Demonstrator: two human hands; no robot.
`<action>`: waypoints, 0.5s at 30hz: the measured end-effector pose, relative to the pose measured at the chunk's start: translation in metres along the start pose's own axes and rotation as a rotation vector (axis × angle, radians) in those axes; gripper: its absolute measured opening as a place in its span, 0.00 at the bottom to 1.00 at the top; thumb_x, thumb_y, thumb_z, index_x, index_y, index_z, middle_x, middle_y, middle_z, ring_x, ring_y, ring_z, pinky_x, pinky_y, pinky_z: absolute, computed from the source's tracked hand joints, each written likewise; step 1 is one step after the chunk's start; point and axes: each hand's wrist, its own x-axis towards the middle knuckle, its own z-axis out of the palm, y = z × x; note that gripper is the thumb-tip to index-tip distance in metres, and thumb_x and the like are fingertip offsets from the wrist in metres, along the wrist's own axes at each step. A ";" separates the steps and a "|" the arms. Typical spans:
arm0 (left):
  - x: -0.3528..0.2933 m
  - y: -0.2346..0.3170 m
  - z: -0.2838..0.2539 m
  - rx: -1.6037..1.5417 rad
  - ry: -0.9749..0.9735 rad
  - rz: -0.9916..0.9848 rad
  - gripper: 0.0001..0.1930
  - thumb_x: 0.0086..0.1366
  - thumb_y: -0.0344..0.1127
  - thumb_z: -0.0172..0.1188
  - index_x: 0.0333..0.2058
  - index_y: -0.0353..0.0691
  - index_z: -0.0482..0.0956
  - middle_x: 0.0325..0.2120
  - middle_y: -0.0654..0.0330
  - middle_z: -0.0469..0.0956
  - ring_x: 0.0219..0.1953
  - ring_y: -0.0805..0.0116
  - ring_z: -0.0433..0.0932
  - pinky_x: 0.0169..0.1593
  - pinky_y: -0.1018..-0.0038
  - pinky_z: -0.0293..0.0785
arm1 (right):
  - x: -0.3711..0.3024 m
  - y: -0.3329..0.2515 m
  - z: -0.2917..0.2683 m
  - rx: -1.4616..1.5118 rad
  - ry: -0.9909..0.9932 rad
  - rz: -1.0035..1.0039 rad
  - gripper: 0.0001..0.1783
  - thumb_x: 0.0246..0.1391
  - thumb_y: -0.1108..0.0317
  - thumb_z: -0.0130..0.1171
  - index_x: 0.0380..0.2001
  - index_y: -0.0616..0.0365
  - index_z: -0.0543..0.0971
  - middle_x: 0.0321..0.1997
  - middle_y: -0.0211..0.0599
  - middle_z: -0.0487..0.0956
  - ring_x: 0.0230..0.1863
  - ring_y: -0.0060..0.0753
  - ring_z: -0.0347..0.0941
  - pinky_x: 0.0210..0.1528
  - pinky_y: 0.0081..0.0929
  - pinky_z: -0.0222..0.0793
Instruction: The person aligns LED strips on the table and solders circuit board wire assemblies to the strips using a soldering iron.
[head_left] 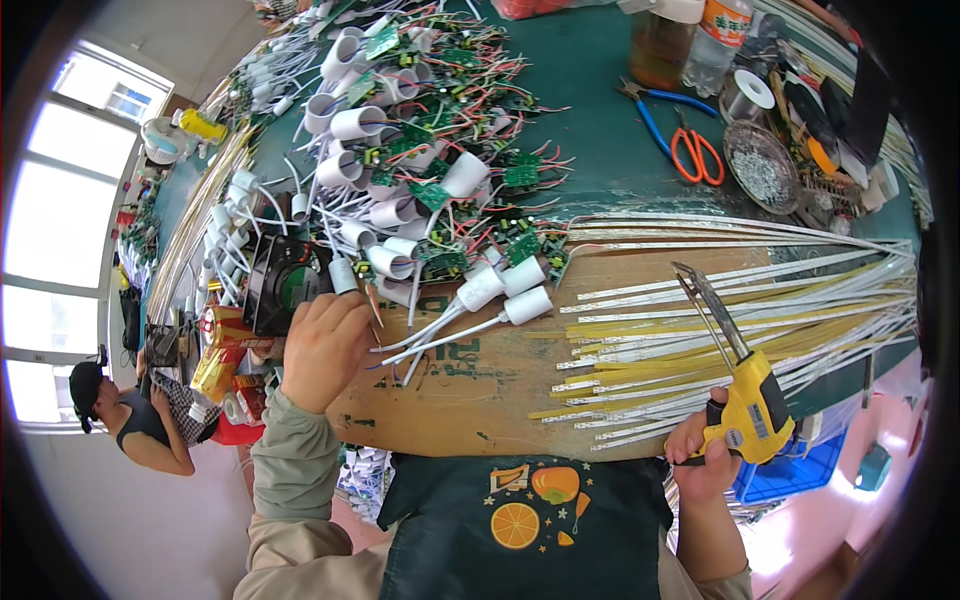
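My right hand [703, 455] grips a yellow and black soldering gun [757, 410] by its handle, its long metal tip angled up and left above the strips. Thin white and yellow LED strips [640, 345] fan out beneath it. On the left, my left hand [328, 345] is closed with fingers curled down; what they hold is mostly hidden. A white plastic cylinder [343, 276] and a thin brownish strip [375, 308] show just beyond the fingertips. Beside that hand stands a black fan-like device [285, 285]. White caps with cables [480, 287] lie to its right.
A large heap of green circuit boards [432, 195] with white tubes and red wires covers the back middle. Blue-handled pliers [650, 120], orange-handled scissors [697, 155], a metal bowl [735, 190] of small parts and a solder spool [750, 92] lie back right. Another person [140, 425] sits at left.
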 end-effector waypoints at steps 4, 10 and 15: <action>0.002 0.008 -0.005 -0.100 0.464 -0.129 0.17 0.49 0.20 0.68 0.40 0.38 0.79 0.41 0.56 0.80 0.48 0.53 0.79 0.53 0.62 0.72 | -0.002 -0.001 0.001 -0.004 0.022 0.006 0.39 0.60 0.53 0.66 0.64 0.64 0.62 0.23 0.30 0.69 0.19 0.26 0.66 0.20 0.25 0.67; 0.010 0.051 -0.035 -0.588 0.931 -0.106 0.20 0.58 0.15 0.59 0.50 0.33 0.72 0.48 0.47 0.74 0.50 0.52 0.78 0.55 0.61 0.76 | 0.000 -0.006 0.006 0.015 0.028 0.072 0.41 0.57 0.51 0.68 0.63 0.64 0.62 0.22 0.30 0.69 0.19 0.26 0.67 0.21 0.26 0.67; 0.045 0.119 -0.047 -0.410 0.398 0.090 0.14 0.51 0.20 0.69 0.38 0.38 0.81 0.38 0.55 0.76 0.35 0.60 0.80 0.38 0.66 0.76 | -0.001 -0.006 0.004 0.015 0.054 0.084 0.41 0.56 0.52 0.70 0.63 0.63 0.63 0.22 0.30 0.69 0.19 0.27 0.67 0.21 0.27 0.68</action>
